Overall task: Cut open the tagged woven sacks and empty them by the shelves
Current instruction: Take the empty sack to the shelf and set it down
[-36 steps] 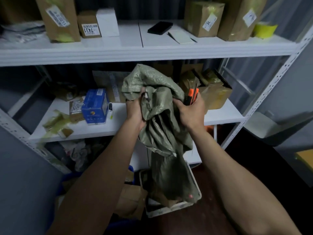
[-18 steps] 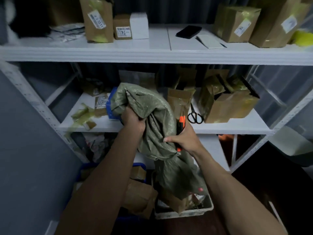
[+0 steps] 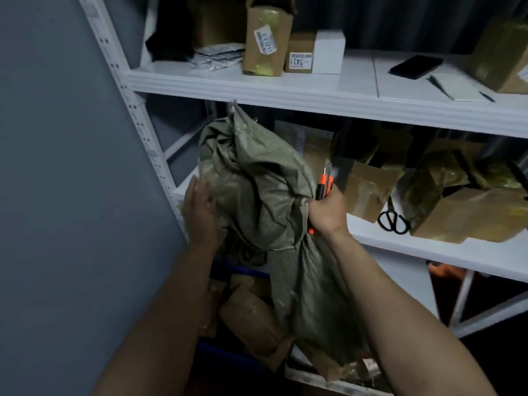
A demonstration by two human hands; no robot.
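Note:
A crumpled grey-green woven sack [image 3: 257, 184] hangs in front of the white shelves [image 3: 314, 98], its lower end trailing down into a white crate [image 3: 320, 382] on the floor. My right hand [image 3: 327, 208] grips a fold of the sack together with an orange and black utility knife [image 3: 324, 185], blade end pointing up. My left hand [image 3: 200, 204] lies flat against the sack's left side, fingers straight.
Taped cardboard parcels [image 3: 463, 207] and black scissors [image 3: 393, 221] sit on the middle shelf. More labelled boxes [image 3: 265, 44], a black phone [image 3: 415, 67] and a notepad are on the top shelf. Brown parcels [image 3: 251, 318] fill a blue bin below. A grey wall is at left.
The view has swung to the left. My left hand has let go of the sack's top and now lies flat on its side. The right hand still holds sack and knife.

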